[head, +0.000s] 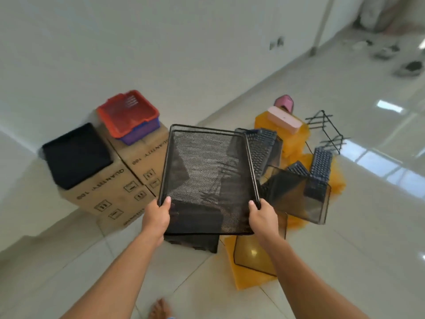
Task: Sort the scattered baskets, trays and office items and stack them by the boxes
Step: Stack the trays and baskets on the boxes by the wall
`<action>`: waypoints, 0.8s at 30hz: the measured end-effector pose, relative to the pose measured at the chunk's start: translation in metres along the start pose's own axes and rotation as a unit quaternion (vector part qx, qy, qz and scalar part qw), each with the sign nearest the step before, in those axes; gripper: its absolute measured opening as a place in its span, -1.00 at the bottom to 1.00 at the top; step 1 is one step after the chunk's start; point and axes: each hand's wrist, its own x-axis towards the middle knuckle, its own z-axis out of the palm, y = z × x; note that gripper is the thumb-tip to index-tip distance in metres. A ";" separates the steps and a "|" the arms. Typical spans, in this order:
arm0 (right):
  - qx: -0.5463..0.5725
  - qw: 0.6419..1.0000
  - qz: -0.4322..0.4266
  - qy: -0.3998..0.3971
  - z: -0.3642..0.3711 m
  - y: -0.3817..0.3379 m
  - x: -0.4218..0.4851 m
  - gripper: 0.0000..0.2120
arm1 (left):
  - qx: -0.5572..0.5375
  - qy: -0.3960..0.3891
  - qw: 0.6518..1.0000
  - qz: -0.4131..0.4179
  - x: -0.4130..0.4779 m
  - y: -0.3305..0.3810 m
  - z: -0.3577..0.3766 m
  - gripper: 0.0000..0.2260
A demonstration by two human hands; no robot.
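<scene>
Thumbs lie on top of the wire rim while your other fingers curl beneath it, hidden by the mesh. Your left hand (156,217) and right hand (263,217) each grip a near corner of the black mesh tray (207,171), held roughly level in the air between the cardboard boxes (128,173) and the heap on the floor. It may be two trays nested, though I cannot be sure. By my reading you are partway through: a red basket (126,111) sits nested in a purple basket (142,134) on one box, and a black stack (76,155) lies on the next. Left to sort are keyboards (262,148), smoky plastic trays (296,194), a wire rack (324,130), a pink case (285,119) and yellow sheets (292,139), all jumbled to your right.
</scene>
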 end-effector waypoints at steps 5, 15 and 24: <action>-0.024 0.999 -0.049 0.004 0.052 -0.058 -0.010 -0.80 | -0.098 0.025 0.994 -0.038 0.035 -0.009 -0.060 -0.84; -0.010 0.997 -0.080 0.008 0.207 -0.153 -0.057 -0.78 | -0.117 0.067 0.989 -0.054 0.120 -0.034 -0.210 -0.81; -0.029 0.993 -0.091 -0.070 0.329 -0.217 -0.079 -0.77 | -0.158 0.095 0.980 -0.082 0.184 -0.064 -0.324 -0.83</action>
